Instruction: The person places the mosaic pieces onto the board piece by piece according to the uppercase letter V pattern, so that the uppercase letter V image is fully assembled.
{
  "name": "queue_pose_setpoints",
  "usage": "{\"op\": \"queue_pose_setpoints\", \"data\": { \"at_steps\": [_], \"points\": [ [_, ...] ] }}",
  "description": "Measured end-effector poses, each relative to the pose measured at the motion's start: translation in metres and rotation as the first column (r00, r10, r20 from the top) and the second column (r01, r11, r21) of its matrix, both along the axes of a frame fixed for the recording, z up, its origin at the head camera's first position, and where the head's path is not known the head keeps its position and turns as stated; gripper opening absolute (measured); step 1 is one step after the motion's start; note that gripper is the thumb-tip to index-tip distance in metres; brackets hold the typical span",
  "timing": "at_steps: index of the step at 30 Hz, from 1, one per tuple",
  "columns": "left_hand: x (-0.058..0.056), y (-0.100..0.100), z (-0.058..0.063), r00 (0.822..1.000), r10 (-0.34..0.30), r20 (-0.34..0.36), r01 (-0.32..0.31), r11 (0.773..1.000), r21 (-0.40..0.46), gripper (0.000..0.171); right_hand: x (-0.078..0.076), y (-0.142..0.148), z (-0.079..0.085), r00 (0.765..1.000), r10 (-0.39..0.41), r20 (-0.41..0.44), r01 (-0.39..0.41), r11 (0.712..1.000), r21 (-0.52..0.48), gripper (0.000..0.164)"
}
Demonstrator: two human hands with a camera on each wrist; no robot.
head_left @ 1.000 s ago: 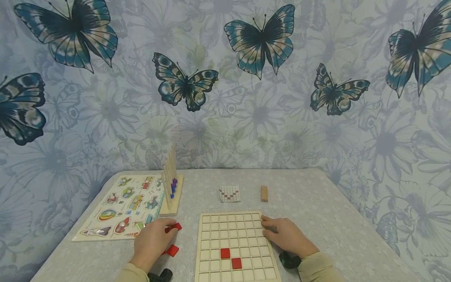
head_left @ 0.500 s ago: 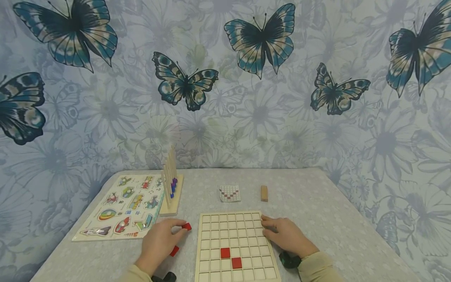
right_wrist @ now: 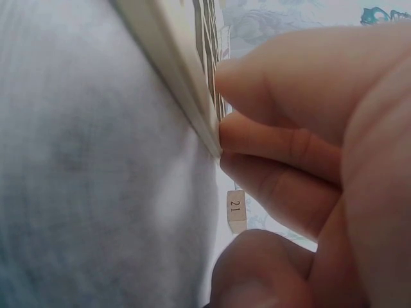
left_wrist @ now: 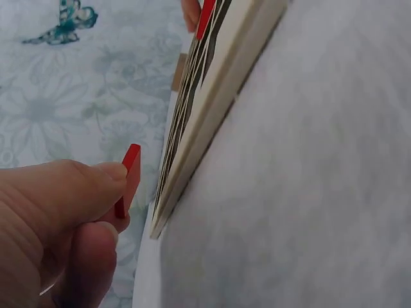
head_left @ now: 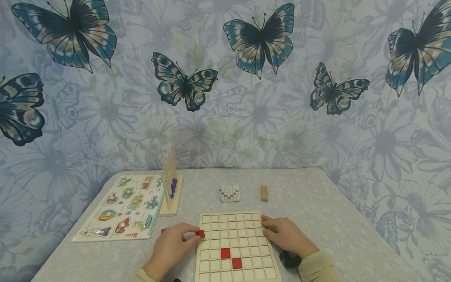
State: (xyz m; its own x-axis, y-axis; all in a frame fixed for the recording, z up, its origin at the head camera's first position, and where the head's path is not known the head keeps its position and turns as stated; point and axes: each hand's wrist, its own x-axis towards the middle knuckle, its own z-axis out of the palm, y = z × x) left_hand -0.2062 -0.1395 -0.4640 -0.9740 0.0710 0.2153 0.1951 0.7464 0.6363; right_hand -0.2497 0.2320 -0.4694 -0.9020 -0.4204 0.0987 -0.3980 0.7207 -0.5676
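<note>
My left hand pinches a red square tile between thumb and fingers at the left edge of a pale wooden grid board. In the left wrist view the tile is tilted on edge beside the board. Two red tiles lie in the grid, one diagonally up and left of the other. My right hand rests its fingertips on the board's right edge near the far corner, holding nothing. Another red piece peeks out from behind my left hand, mostly hidden.
A picture puzzle board lies at the left, by a wooden peg stand with blue and purple beads. Beyond the grid board are a small pattern card and a wooden block, marked 21 in the right wrist view.
My left hand has carried the red tile rightward from the loose tiles beside the puzzle to the grid board's left edge. The right hand has stayed at the board's edge.
</note>
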Motion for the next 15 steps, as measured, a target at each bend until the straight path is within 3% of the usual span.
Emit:
{"op": "queue_pose_setpoints", "data": {
  "at_steps": [7,15],
  "points": [
    [-0.001,0.009,-0.006,0.987,-0.162,0.019,0.160,0.984,0.073,0.020,0.000,0.000,0.002,1.000,-0.008,0.000,0.008,1.000,-0.001,0.041],
    [-0.002,0.013,-0.014,0.961,-0.276,0.026,0.271,0.956,0.108,0.017,0.001,-0.001,0.002,1.000,-0.012,0.014,0.012,1.000,-0.007,0.042]
  ]
}}
